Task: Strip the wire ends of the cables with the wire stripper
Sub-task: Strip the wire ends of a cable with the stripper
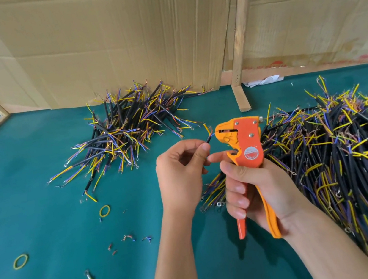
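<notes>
My right hand (250, 186) grips the handles of an orange and yellow wire stripper (243, 144), held upright with its jaws pointing left. My left hand (180, 171) pinches a short black cable (209, 136) between thumb and forefinger. The cable's yellow, blue and brown wire ends stick up just left of the stripper's jaws, a small gap apart from them. A heap of black cables with coloured wire ends (128, 129) lies behind my left hand. A larger heap of the same cables (339, 151) spreads over the right side of the table.
The table has a green mat (48, 233). Two yellow rubber bands (104, 210) (20, 261) and small insulation scraps (127, 238) lie at the front left. Cardboard sheets (114, 41) and a wooden post (239, 46) stand along the back edge.
</notes>
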